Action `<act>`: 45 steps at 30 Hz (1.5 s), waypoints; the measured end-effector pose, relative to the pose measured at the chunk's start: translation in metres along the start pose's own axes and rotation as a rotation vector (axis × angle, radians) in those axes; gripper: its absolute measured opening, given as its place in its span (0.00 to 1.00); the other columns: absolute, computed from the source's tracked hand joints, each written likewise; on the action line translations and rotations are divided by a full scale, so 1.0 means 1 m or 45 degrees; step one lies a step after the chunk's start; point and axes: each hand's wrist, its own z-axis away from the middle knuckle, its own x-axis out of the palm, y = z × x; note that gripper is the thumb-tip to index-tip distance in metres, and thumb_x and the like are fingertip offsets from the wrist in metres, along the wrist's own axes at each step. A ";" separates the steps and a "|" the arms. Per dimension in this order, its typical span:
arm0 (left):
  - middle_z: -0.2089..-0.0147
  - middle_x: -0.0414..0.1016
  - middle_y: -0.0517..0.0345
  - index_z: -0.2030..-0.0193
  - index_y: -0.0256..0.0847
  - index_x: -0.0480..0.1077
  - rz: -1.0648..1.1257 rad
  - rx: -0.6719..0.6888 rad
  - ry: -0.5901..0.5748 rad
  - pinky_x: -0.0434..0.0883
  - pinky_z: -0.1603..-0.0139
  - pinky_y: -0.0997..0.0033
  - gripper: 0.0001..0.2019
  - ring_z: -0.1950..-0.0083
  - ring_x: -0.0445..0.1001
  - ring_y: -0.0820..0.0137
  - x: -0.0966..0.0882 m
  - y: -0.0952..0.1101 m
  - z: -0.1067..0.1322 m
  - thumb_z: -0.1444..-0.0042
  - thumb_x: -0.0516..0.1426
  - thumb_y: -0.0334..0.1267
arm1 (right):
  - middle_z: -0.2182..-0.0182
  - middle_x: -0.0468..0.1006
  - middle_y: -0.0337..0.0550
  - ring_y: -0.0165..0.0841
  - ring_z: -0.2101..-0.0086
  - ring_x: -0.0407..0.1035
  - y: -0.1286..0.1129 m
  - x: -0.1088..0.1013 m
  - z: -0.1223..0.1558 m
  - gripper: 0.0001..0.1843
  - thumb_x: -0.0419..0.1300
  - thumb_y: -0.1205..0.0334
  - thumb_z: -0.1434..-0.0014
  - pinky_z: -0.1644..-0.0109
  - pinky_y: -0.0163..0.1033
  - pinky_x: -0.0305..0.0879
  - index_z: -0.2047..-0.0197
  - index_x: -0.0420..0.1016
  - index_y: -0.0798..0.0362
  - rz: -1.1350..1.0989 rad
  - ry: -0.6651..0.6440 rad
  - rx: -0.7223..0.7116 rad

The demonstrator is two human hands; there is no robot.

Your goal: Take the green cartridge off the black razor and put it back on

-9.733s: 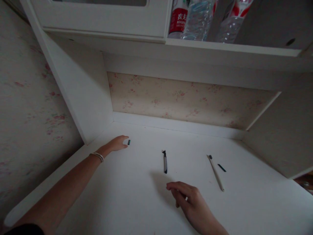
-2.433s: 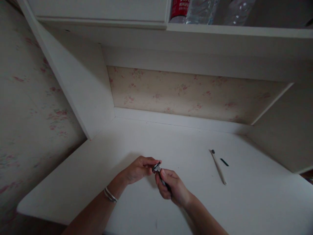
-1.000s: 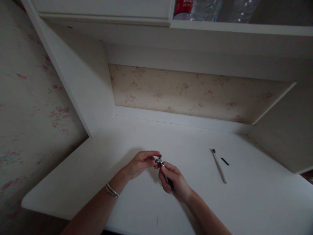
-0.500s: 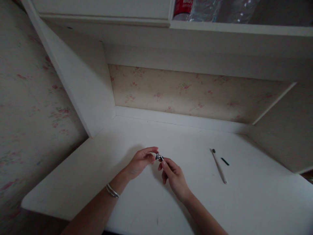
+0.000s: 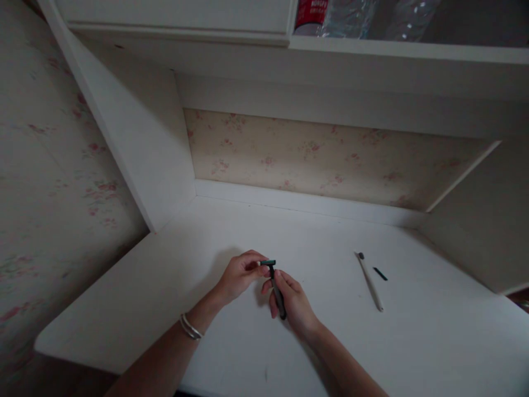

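Observation:
Both hands meet over the middle of the white desk (image 5: 173, 286). My right hand (image 5: 291, 303) grips the dark handle of a razor (image 5: 276, 286), its end pointing toward me. A small green-black blade head (image 5: 268, 262) sits across the handle's top. My left hand (image 5: 238, 274), bracelets on its wrist, pinches that head with curled fingers. To the right lie a white razor handle (image 5: 370, 281) and a small dark blade piece (image 5: 380, 273) on the desk, away from both hands.
The desk sits in a white alcove with floral wallpaper (image 5: 322, 157) at the back and side panels left and right. A shelf overhead holds plastic water bottles (image 5: 343, 14). The desk's front edge (image 5: 103, 364) runs close to my arms.
The razor handle now shows below my right hand, and the blade head lies level across its top. Both hands have sunk slightly toward the desk.

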 end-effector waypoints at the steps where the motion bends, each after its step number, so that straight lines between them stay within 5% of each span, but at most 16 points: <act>1: 0.61 0.70 0.52 0.60 0.36 0.75 -0.003 0.005 0.001 0.69 0.62 0.71 0.13 0.63 0.71 0.68 0.000 0.000 0.000 0.47 0.61 0.43 | 0.74 0.74 0.42 0.23 0.88 0.57 0.001 0.000 0.000 0.28 0.54 0.36 0.43 0.87 0.29 0.48 0.62 0.68 0.57 -0.004 -0.006 0.000; 9: 0.64 0.70 0.53 0.63 0.34 0.74 0.010 -0.023 0.034 0.68 0.64 0.72 0.13 0.65 0.70 0.70 0.002 0.001 0.000 0.49 0.62 0.43 | 0.72 0.73 0.42 0.21 0.89 0.56 0.012 -0.004 -0.005 0.29 0.50 0.36 0.41 0.88 0.28 0.47 0.60 0.68 0.58 0.037 -0.045 -0.003; 13: 0.66 0.71 0.54 0.62 0.35 0.74 -0.050 -0.023 0.069 0.65 0.68 0.74 0.13 0.68 0.68 0.71 0.002 0.001 -0.001 0.49 0.62 0.43 | 0.69 0.71 0.42 0.25 0.82 0.62 0.008 -0.006 -0.004 0.25 0.53 0.40 0.40 0.82 0.30 0.57 0.56 0.69 0.56 0.256 -0.070 -0.061; 17: 0.66 0.71 0.55 0.62 0.37 0.76 -0.175 -0.013 0.120 0.62 0.69 0.75 0.12 0.67 0.67 0.71 0.001 0.003 -0.001 0.49 0.61 0.42 | 0.66 0.68 0.43 0.33 0.69 0.64 0.005 -0.013 -0.003 0.13 0.61 0.54 0.43 0.74 0.33 0.62 0.57 0.74 0.50 0.679 0.060 -0.358; 20: 0.66 0.71 0.55 0.62 0.37 0.76 -0.197 -0.018 0.107 0.62 0.69 0.75 0.11 0.68 0.66 0.71 0.002 0.003 -0.002 0.49 0.61 0.42 | 0.68 0.68 0.42 0.33 0.70 0.64 0.005 -0.019 -0.005 0.11 0.60 0.60 0.42 0.71 0.34 0.62 0.55 0.75 0.48 0.861 0.116 -0.484; 26: 0.67 0.70 0.57 0.54 0.37 0.73 -0.143 -0.105 0.178 0.57 0.75 0.77 0.20 0.74 0.61 0.76 0.003 -0.002 -0.003 0.52 0.63 0.45 | 0.65 0.73 0.43 0.34 0.70 0.67 0.003 -0.034 -0.009 0.16 0.58 0.59 0.41 0.68 0.36 0.65 0.49 0.72 0.48 0.978 0.252 -0.561; 30: 0.70 0.69 0.60 0.51 0.38 0.71 -0.170 -0.186 0.210 0.56 0.76 0.77 0.23 0.74 0.61 0.75 0.001 -0.006 -0.003 0.52 0.62 0.46 | 0.63 0.75 0.45 0.34 0.70 0.69 -0.012 -0.064 -0.011 0.15 0.55 0.57 0.39 0.65 0.37 0.64 0.50 0.71 0.50 1.238 0.487 -0.599; 35: 0.74 0.65 0.61 0.51 0.38 0.71 -0.225 -0.228 0.120 0.56 0.74 0.76 0.21 0.73 0.61 0.74 0.001 -0.010 -0.002 0.49 0.60 0.47 | 0.62 0.77 0.47 0.38 0.67 0.71 -0.030 -0.123 -0.011 0.14 0.53 0.57 0.40 0.62 0.38 0.62 0.54 0.73 0.52 1.701 0.828 -0.389; 39: 0.73 0.67 0.60 0.53 0.37 0.72 -0.289 -0.239 0.096 0.57 0.73 0.75 0.21 0.72 0.61 0.73 0.002 -0.016 -0.003 0.49 0.59 0.49 | 0.61 0.78 0.46 0.42 0.63 0.71 -0.038 -0.165 -0.007 0.15 0.51 0.55 0.39 0.64 0.39 0.62 0.54 0.74 0.49 1.948 1.045 0.039; 45: 0.69 0.71 0.56 0.56 0.37 0.73 -0.322 -0.249 0.106 0.60 0.70 0.74 0.19 0.70 0.64 0.71 0.002 -0.018 -0.004 0.48 0.58 0.49 | 0.62 0.77 0.50 0.45 0.63 0.72 -0.041 -0.194 0.001 0.18 0.48 0.53 0.39 0.66 0.41 0.64 0.53 0.75 0.47 1.964 1.234 0.418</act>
